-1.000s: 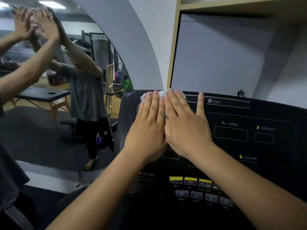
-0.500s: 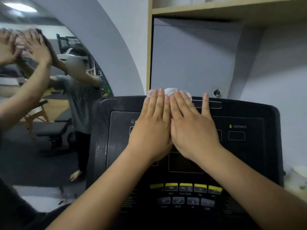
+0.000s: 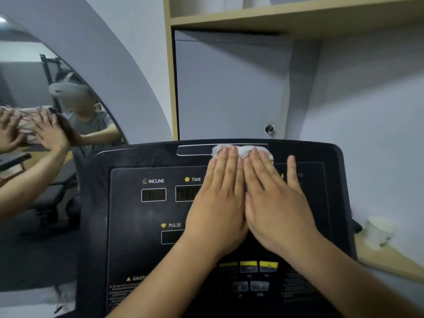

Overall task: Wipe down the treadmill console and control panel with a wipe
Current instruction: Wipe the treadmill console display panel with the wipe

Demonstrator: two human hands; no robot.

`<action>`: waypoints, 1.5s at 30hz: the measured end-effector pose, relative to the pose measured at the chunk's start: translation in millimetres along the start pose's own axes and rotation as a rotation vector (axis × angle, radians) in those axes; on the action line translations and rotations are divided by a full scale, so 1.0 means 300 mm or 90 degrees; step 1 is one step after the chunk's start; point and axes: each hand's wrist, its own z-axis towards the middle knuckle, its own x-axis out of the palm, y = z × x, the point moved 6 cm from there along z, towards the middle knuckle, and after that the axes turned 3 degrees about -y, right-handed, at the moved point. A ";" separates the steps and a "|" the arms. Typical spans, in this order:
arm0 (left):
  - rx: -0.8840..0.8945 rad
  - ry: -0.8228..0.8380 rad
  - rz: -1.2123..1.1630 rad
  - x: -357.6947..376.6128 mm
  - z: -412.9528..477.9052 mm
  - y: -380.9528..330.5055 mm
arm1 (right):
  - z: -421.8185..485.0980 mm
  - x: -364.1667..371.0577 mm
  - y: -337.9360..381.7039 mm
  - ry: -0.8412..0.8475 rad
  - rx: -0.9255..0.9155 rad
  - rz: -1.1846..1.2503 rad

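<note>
The black treadmill console [image 3: 128, 221] fills the lower middle of the head view, with small displays marked INCLINE, TIME and PULSE and a row of yellow buttons [image 3: 249, 266] low down. A white wipe [image 3: 244, 149] lies on the console's upper middle, mostly hidden under my fingers. My left hand [image 3: 218, 203] and my right hand [image 3: 273, 203] lie flat side by side, fingers straight, pressing the wipe against the panel. Only the wipe's top edge shows beyond my fingertips.
A large mirror [image 3: 34, 157] on the left reflects a person with both arms raised. A wooden shelf [image 3: 286, 17] hangs above the grey wall behind the console. A pale cup [image 3: 377, 230] stands on a wooden ledge [image 3: 390, 260] to the right.
Both hands slid the wipe to the right across the top of the console, from its upper left corner to the upper middle. The view turned with them, so more of the panel shows.
</note>
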 end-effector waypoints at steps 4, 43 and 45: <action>-0.005 -0.004 0.015 0.000 0.030 -0.021 | 0.012 -0.003 -0.047 0.003 0.001 -0.004; 0.062 0.055 0.058 0.026 0.286 -0.274 | 0.002 0.012 -0.390 -0.032 0.110 0.017; 0.071 0.060 0.056 0.044 0.266 -0.294 | -0.027 0.013 -0.383 -0.039 0.112 0.021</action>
